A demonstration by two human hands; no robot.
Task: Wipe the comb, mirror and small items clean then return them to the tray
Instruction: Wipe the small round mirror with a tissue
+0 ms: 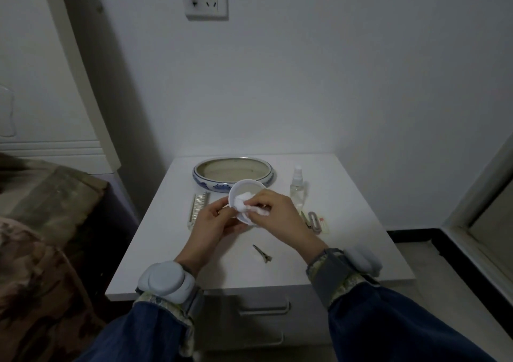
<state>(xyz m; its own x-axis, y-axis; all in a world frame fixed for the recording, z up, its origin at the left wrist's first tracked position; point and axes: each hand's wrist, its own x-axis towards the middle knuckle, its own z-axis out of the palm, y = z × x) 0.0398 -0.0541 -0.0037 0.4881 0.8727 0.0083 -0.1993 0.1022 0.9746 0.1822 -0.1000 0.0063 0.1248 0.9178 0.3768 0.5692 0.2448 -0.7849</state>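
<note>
Presently, in the head view, a person is holding a small round mirror [245, 195] above the middle of a white bedside cabinet [347, 239]. The mirror is showing a pale rim and a light, dull face, tilted up toward the wearer. The left hand [213, 225] is gripping its lower left edge with curled fingers. The right hand [280, 214] is pinching a crumpled white wipe [245, 204] and pressing it onto the mirror's face. The hands and wipe are covering the mirror's lower half, so its handle or stand, if any, cannot be made out.

A comb [197, 209] with pale teeth is lying on the cabinet top just left of the left hand, its long axis running away from the wearer. A metal hair clip [263, 254] is lying near the front, between the two wrists. At the right, partly behind the right hand, a few small items [316, 221] are lying together; dim light is leaving their kind unclear.

An oval blue-and-white tray [211, 184] is sitting at the back of the cabinet, its near rim partly hidden by the mirror; the visible interior is showing only a bare, drab floor. A clear spray bottle [297, 186] is standing upright just right of the tray.

Both wrists are wearing pale blue-grey bands over dark blue sleeves.
</note>
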